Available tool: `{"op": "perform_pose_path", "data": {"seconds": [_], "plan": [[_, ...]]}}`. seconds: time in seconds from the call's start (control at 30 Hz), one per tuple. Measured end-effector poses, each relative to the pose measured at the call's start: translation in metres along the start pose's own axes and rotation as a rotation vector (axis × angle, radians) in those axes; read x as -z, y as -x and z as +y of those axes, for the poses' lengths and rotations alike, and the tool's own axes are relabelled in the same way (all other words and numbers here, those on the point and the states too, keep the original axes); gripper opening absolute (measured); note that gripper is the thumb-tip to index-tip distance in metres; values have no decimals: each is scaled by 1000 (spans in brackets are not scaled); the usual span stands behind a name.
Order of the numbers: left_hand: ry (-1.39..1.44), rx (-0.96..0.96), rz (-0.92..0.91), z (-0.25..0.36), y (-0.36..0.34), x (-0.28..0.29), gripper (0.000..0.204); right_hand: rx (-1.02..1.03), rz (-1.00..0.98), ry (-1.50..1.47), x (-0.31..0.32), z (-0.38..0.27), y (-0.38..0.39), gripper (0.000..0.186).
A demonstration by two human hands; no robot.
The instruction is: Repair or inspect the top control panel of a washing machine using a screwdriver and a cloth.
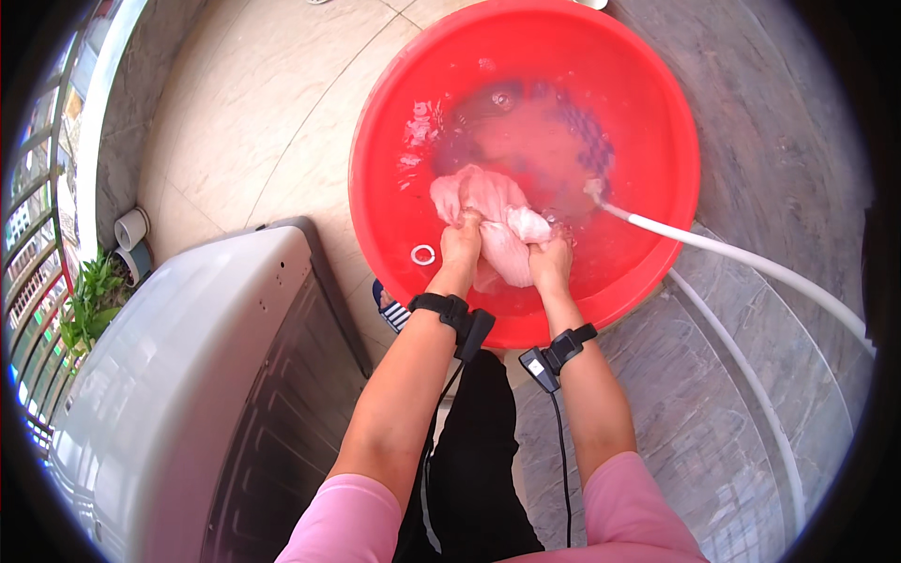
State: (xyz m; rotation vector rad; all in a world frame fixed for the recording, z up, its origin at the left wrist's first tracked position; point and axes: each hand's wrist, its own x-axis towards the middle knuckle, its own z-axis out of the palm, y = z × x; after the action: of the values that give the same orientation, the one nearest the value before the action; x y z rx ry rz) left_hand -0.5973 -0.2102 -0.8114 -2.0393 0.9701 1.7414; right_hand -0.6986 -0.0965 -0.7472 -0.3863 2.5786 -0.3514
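Note:
Both hands grip a wet pink cloth (505, 246) with a white part near its right side, low over the near half of a large red basin (372, 202). My left hand (462, 242) has its fingers closed on the cloth's left side. On the right side, my right hand (552, 255) grasps it beside the white part. Cloudy water (526, 141) fills the basin, and a dark, bluish patterned fabric (584, 139) shows beneath the surface. Left of my left hand, a small white ring (422, 255) is seen in the basin.
A white hose (741, 267) crosses the basin's right rim into the water. Another pale hose (751, 385) runs along the grey tiled wall. A whitish appliance (178, 347) stands at left, near potted plants (92, 300) and a railing. A striped slipper (394, 314) shows beside the basin.

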Motion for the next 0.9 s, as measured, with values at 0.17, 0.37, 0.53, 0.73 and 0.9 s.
{"op": "perform_pose_path", "data": {"seconds": [0.17,0.37,0.53,0.73,0.9], "plan": [[280,29,-390,27,73,-7,49,-611,-239,-1218,26,13,8,32],[585,-9,-330,17,111,-19,39,-69,-350,-415,102,-55,51,42],[272,-194,-351,14,163,-27,38,-50,-180,-96,93,-43,24,52],[487,-180,-202,23,157,-24,38,-3,-207,-201,105,-72,76,55],[241,-156,-458,12,177,-23,38,-366,-198,-425,98,-43,32,49]]}}
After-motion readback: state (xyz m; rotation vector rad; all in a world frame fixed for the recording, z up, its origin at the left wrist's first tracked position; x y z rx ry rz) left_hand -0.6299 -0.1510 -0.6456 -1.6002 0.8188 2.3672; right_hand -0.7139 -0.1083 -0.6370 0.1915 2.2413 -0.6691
